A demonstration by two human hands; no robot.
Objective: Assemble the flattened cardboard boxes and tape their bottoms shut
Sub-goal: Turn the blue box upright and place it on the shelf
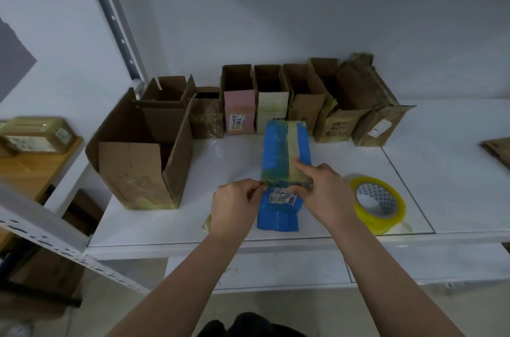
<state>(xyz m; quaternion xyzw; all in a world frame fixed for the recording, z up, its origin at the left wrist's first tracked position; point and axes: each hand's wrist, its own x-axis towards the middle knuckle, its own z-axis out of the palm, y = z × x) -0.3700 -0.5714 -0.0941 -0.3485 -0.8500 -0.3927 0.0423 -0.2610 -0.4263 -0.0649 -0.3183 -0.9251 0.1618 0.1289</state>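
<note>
Both hands, left (pixel 234 202) and right (pixel 317 193), are pinched on the blue box (pixel 285 154) lying on the desk (pixel 441 171); tape may be creased if the near edge is tugged unevenly.

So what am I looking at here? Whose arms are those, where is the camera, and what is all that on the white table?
There is no machine here: a person wears a camera on the head, looking down at their own two arms. On the white table stands a row of opened cardboard boxes, with a bigger box on the left. In front lies a blue box, bottom up. The left hand pinches its near edge, and the right hand grips and presses beside a strip of tape. A roll of yellow tape stands to the right.
</note>
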